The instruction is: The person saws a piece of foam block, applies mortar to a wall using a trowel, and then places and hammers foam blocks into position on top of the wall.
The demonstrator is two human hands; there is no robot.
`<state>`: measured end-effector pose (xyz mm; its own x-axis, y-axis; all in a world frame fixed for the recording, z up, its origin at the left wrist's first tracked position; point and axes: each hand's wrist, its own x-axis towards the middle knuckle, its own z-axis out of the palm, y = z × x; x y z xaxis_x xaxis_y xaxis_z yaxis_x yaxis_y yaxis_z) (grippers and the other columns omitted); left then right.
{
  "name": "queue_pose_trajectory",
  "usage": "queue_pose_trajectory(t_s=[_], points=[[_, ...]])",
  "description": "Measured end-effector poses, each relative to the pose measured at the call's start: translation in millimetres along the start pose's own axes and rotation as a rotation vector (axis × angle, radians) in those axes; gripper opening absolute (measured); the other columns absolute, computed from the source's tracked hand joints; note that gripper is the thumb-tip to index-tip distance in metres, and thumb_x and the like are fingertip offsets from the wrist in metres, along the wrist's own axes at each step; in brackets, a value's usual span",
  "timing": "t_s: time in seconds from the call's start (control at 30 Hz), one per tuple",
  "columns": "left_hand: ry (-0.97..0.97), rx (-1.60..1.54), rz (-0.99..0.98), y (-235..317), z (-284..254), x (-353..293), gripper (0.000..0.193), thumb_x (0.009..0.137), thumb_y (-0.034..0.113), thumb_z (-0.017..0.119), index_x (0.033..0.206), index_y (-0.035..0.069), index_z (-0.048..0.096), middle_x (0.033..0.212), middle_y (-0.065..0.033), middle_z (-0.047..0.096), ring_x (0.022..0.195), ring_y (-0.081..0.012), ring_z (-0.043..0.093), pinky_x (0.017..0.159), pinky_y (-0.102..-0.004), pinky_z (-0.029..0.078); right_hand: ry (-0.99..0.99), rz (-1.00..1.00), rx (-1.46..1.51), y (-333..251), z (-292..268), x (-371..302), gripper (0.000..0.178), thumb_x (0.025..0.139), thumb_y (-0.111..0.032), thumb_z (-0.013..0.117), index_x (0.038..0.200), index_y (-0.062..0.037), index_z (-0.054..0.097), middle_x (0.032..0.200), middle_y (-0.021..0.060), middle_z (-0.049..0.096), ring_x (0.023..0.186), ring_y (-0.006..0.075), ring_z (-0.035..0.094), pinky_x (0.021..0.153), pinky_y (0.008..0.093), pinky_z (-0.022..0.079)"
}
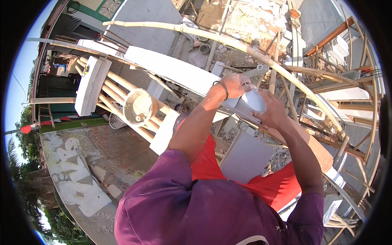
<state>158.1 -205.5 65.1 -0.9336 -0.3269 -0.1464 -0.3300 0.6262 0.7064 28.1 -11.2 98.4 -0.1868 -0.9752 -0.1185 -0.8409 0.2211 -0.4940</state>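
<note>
Both my hands are together over the top of a narrow wall of pale blocks point(171, 69). Between them is a smooth, white, rounded piece point(254, 100), very bright in the sun; its kind is unclear. My right hand point(272, 109) grips it from the right, fingers bent round its edge. At its upper left, my left hand point(233, 86), with a dark band at the wrist, is closed with the fingers curled in. What those fingers hold is hidden. Just beyond them lies a grey flat piece with a hole near its end point(258, 72).
To the left, a bucket point(139, 107) rests on bamboo poles near stacked pale blocks point(90, 86). A long bamboo pole point(212, 36) arches across beyond my hands. Rubble point(261, 20) covers the ground below. Bamboo and timber scaffolding point(347, 77) stands at the right.
</note>
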Motion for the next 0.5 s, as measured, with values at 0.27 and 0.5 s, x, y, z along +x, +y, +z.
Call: queue_pose_trajectory(t_s=[0.27, 0.5], points=[[0.374, -0.338, -0.155, 19, -14, 18, 0.054, 0.102, 0.045, 0.046, 0.11, -0.006, 0.061, 0.099, -0.0292, 0.065, 0.096, -0.0426, 0.064, 0.085, -0.0489, 0.048, 0.385, 0.112, 0.121, 29, -81, -2, 0.073, 0.076, -0.026, 0.083, 0.139, -0.0051, 0.053, 0.136, 0.0207, 0.059, 0.125, 0.0351, 0.058, 0.103, 0.044, 0.048], [0.754, -0.604, -0.209, 4, -25, 20, 0.036, 0.104, 0.033, 0.051, 0.102, -0.001, 0.062, 0.088, -0.0103, 0.069, 0.083, -0.0164, 0.066, 0.072, -0.033, 0.051, 0.72, 0.235, 0.738, 55, -143, 25, 0.065, 0.086, -0.022, 0.079, 0.138, 0.0038, 0.05, 0.132, 0.0162, 0.058, 0.12, 0.0243, 0.058, 0.106, 0.0387, 0.044]])
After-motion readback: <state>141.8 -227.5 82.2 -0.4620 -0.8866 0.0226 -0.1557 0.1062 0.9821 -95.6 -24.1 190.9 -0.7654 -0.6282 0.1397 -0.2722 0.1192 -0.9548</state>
